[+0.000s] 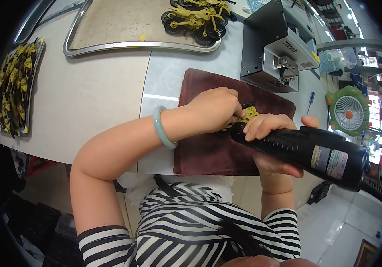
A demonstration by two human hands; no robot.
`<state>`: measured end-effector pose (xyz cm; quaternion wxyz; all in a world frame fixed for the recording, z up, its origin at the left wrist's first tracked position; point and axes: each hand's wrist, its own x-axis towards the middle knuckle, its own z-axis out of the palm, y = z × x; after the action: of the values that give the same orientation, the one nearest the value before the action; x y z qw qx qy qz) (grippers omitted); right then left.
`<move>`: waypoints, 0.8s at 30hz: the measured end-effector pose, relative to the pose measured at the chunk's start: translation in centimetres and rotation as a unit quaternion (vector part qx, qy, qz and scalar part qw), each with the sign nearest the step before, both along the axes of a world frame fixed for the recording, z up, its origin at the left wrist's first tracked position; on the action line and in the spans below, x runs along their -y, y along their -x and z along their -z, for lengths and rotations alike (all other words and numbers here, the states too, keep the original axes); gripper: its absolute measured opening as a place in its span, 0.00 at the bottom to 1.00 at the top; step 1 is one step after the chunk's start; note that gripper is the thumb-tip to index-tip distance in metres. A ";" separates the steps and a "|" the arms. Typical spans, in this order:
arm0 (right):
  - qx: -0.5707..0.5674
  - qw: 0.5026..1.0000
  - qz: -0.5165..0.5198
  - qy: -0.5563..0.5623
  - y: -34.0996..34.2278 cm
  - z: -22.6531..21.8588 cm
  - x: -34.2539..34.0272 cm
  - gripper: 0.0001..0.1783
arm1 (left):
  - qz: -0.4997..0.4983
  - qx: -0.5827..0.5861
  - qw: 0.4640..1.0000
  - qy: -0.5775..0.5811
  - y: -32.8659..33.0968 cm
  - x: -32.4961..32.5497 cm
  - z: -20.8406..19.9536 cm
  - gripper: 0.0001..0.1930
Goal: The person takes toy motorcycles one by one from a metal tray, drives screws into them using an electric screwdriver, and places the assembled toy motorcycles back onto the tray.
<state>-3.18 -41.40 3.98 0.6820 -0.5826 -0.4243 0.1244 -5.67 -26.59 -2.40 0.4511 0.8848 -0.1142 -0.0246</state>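
A dark red cloth [204, 155] lies on the table in front of me. Over it, my left hand [213, 109] is closed on a yellow and black toy motorcycle [249, 113], most of which my fingers hide. My right hand [268, 127] wraps round a thick black electric screwdriver [304, 149] with a cord at its rear end. The screwdriver slants in from the right, its front end close beside the toy and my left fingers. Its tip is hidden, so I cannot tell whether it touches the toy.
Beyond the cloth stands a black and silver screw feeder [268, 64]. A metal-rimmed tray [106, 46] at the back bears several toy motorcycles [195, 20]. Another tray at the far left is heaped with yellow and black parts [16, 86]. A small screwdriver [311, 99] and green fan [349, 111] are at the right.
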 end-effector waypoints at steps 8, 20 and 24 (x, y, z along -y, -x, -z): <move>-0.097 0.986 -0.118 -0.064 -0.7 0.1 0.5 0.34 | 0.003 0.028 1.000 -0.012 -0.1 0.2 0.3 0.12; 0.069 0.967 0.062 -0.237 -5.8 -4.9 2.3 0.48 | -0.037 0.095 0.995 0.004 0.3 1.3 0.3 0.10; 0.148 0.942 0.270 -0.135 -12.5 -4.5 -0.7 0.46 | -0.065 0.170 0.981 -0.066 1.3 1.8 0.5 0.10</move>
<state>9.33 -40.69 8.53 0.6918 -0.5897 -0.3598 -0.2102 -6.93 -28.35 -2.94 0.3665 0.9095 -0.1294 0.1477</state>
